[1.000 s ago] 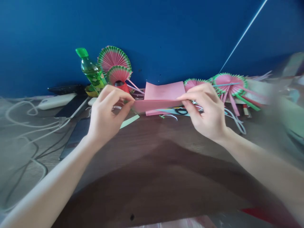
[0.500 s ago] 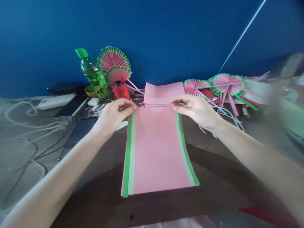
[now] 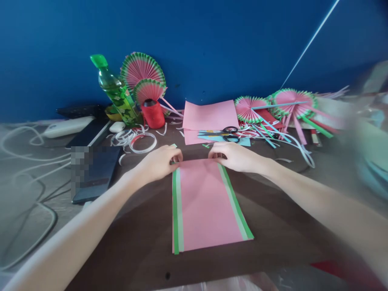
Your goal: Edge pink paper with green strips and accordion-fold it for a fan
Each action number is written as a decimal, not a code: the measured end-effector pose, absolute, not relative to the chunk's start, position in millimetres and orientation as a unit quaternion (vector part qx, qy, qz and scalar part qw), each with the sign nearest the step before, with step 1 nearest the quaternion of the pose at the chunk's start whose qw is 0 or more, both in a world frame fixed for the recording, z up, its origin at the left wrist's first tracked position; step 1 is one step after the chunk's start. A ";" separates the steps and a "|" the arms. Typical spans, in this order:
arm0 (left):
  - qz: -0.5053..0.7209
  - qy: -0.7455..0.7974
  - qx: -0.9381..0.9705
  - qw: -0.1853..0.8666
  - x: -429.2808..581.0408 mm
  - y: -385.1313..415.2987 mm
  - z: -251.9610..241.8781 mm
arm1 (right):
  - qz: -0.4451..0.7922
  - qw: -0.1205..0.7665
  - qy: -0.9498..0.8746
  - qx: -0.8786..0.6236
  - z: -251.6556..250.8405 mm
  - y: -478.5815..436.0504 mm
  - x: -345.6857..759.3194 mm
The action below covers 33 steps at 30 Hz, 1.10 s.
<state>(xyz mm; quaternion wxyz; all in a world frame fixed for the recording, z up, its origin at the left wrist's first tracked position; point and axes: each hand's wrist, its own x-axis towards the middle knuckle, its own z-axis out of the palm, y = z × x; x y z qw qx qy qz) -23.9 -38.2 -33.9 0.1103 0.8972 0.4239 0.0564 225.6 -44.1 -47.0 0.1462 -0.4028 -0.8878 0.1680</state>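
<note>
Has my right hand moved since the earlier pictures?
Yes. Your right hand sits lower in view, nearer you, judged against the black-handled scissors: earlier it partly covered them; now they show beyond it.

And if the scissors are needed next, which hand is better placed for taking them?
Probably the right hand: the scissors lie just beyond it, handle end on its side. The left hand is farther from them. Both touch the far edge of the pink sheet.
</note>
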 end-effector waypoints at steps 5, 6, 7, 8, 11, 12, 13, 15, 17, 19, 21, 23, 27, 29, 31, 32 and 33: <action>0.063 0.443 0.883 0.142 -14.1 -44.8 -34.1 | 0.134 0.164 -0.876 -0.434 -53.3 -49.0 217.1; 0.065 0.444 0.882 0.145 -12.7 -45.8 -34.4 | 0.128 0.163 -0.879 -0.430 -54.3 -49.7 215.6; 0.065 0.443 0.882 0.147 -11.7 -46.6 -34.8 | 0.122 0.160 -0.883 -0.424 -55.2 -50.2 214.5; 0.065 0.440 0.884 0.148 -11.0 -47.1 -35.3 | 0.118 0.156 -0.887 -0.418 -56.1 -50.6 213.7; 0.057 0.426 0.891 0.144 -10.6 -47.7 -36.7 | 0.116 0.145 -0.893 -0.410 -57.6 -50.6 213.4; 0.056 0.425 0.893 0.140 -10.8 -47.7 -36.8 | 0.119 0.144 -0.892 -0.412 -57.6 -50.5 213.8; 0.055 0.424 0.894 0.135 -11.1 -47.6 -36.6 | 0.123 0.142 -0.891 -0.412 -57.2 -50.4 214.3; 0.049 0.423 0.896 0.126 -12.1 -47.2 -35.1 | 0.131 0.138 -0.892 -0.409 -55.2 -50.2 215.6; 0.037 0.422 0.897 0.124 -13.8 -46.6 -32.7 | 0.144 0.131 -0.895 -0.401 -52.2 -50.1 217.1; 0.028 0.420 0.899 0.125 -15.8 -45.7 -30.8 | 0.156 0.124 -0.898 -0.392 -49.5 -49.8 218.5; 0.024 0.420 0.899 0.121 -17.4 -44.9 -30.5 | 0.159 0.122 -0.899 -0.389 -48.4 -49.3 219.6; 0.023 0.419 0.901 0.109 -18.0 -44.5 -31.7 | 0.152 0.122 -0.900 -0.390 -48.9 -48.6 220.2; 0.026 0.414 0.905 0.093 -17.9 -44.3 -32.9 | 0.132 0.115 -0.903 -0.392 -50.1 -48.6 220.2; 0.024 0.410 0.905 0.106 -18.5 -44.3 -30.4 | 0.124 0.108 -0.906 -0.390 -49.3 -49.4 220.1; 0.017 0.407 0.904 0.130 -19.6 -44.3 -26.7 | 0.117 0.100 -0.909 -0.388 -47.9 -50.5 220.2; 0.013 0.406 0.903 0.141 -20.2 -44.2 -25.2 | 0.113 0.095 -0.911 -0.386 -47.2 -51.1 220.3; 0.011 0.405 0.902 0.148 -20.7 -44.0 -24.1 | 0.110 0.092 -0.912 -0.384 -46.7 -51.6 220.4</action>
